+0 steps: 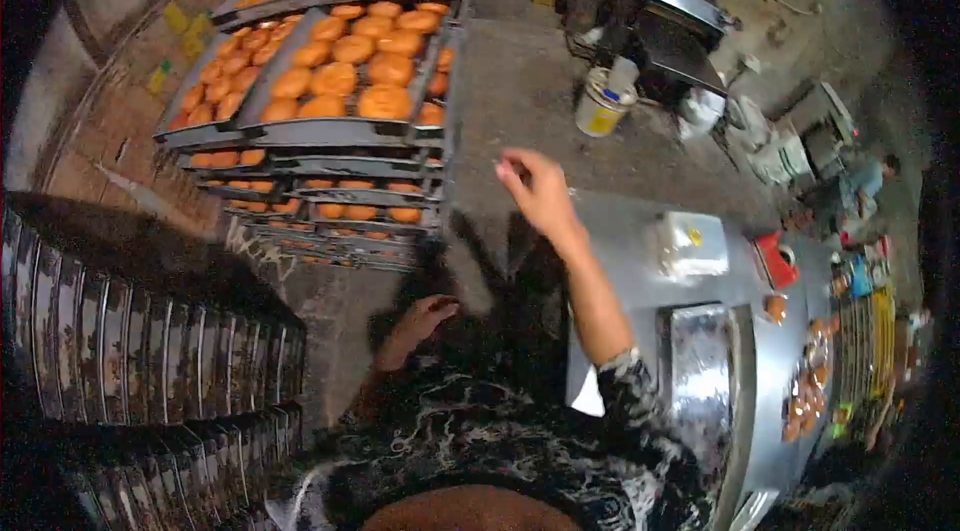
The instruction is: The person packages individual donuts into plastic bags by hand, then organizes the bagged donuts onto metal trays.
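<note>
My right hand (pixel 540 193) is raised beside the steel table, its fingers loosely bent and apart with nothing in them. Lower down and to the left, in shadow, hangs my left hand (pixel 415 326). Its fingers are half curled and a little blurred, and no object shows in them. Ahead of both hands stands a stack of metal trays (pixel 330 134) filled with round golden-brown buns (pixel 334 79). Neither hand touches the trays or the buns.
At right, the steel table (pixel 620 221) carries a white package (pixel 693 243), a shiny metal tray (pixel 698 371), a red item (pixel 775 261) and wrapped buns (pixel 805 386). Stacked dark trays (pixel 150 341) stand at left. A white bucket (pixel 603 103) sits ahead; a person (pixel 868 186) is far right.
</note>
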The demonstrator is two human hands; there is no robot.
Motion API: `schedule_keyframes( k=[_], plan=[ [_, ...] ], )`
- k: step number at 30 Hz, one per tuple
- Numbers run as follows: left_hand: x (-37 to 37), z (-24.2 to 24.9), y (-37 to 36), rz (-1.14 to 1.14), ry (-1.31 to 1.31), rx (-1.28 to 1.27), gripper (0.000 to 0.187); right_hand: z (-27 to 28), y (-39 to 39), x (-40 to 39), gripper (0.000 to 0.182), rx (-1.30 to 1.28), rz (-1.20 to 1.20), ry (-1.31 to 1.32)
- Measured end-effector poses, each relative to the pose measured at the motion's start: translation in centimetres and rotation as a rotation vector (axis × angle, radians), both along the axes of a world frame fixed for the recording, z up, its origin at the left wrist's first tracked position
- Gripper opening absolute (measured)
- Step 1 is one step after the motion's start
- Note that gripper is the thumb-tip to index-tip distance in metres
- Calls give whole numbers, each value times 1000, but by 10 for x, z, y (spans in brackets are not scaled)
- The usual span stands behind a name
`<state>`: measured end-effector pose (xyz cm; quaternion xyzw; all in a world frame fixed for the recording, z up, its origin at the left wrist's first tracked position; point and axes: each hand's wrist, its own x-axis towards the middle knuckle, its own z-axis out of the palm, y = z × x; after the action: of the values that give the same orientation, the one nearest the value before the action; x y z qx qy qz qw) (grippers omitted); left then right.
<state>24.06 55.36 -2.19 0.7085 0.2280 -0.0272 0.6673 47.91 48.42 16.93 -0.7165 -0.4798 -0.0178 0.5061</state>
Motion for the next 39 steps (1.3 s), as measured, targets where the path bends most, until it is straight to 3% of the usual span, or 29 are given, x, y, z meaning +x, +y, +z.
schedule_keyframes(
  k=[2, 5, 7, 9, 10, 11, 12, 13, 14, 18, 21, 23, 25, 27, 28, 30, 31, 33, 35, 37, 38, 39],
  plan=[
    [-25, -31, 64, 169, -61, -214, 39, 32, 113, 8, 27, -20, 73, -194],
    [-52, -26, 93, 412, -88, -239, 39, 75, 244, 25, 30, -98, 50, -464],
    [-70, -19, 107, 633, -114, -304, 39, 89, 324, 59, 38, -242, -89, -769],
    [-88, -14, 119, 852, -138, -383, 38, 105, 406, 86, 52, -606, -154, -774],
    [-98, -12, 125, 965, -155, -409, 38, 90, 439, 121, 54, -409, -258, -919],
    [-108, -26, 129, 883, -157, -391, 39, 71, 469, 152, 58, -205, -361, -1043],
    [-115, -34, 136, 798, -148, -373, 41, 79, 473, 152, 64, -477, -321, -859],
    [-114, -36, 146, 809, -147, -368, 41, 53, 487, 174, 63, -427, -354, -875],
    [-111, -39, 152, 790, -124, -364, 41, 59, 491, 183, 57, -749, -124, -619],
    [-116, -60, 151, 670, 33, -366, 42, -25, 442, 184, 48, -754, -43, -695],
    [-83, -78, 189, 524, 85, -313, 44, 55, 410, 166, 31, -292, -55, -874],
    [-49, -83, 203, 406, 106, -295, 45, 105, 391, 163, 32, -264, 107, -705],
    [-26, -83, 207, 318, 127, -288, 45, 140, 371, 145, 32, -320, 81, -749],
    [8, -74, 200, 190, -132, -360, 46, 145, 371, 140, 31, -454, -6, -828],
    [16, -50, 195, 184, -134, -368, 46, 143, 376, 137, 31, -462, 16, -841],
    [16, 15, 183, 115, -32, -123, 48, 142, 390, 134, 33, -528, 14, -882],
    [12, 4, 185, 126, -40, -128, 48, 129, 407, 142, 33, -527, 25, -893],
    [-8, -31, 180, 186, -296, -361, 42, 107, 447, 162, 43, -609, -79, -882],
    [-30, -65, 180, 273, -246, -405, 40, 76, 483, 194, 52, -541, -70, -916],
    [-39, -84, 188, 347, -192, -449, 38, 46, 508, 220, 54, -52, -350, -1161],
    [-46, -91, 190, 397, -228, -439, 38, 45, 518, 227, 54, -41, -341, -1158],
    [-59, -92, 188, 445, -249, -431, 38, 48, 518, 223, 54, -352, -293, -983]
  ],
)
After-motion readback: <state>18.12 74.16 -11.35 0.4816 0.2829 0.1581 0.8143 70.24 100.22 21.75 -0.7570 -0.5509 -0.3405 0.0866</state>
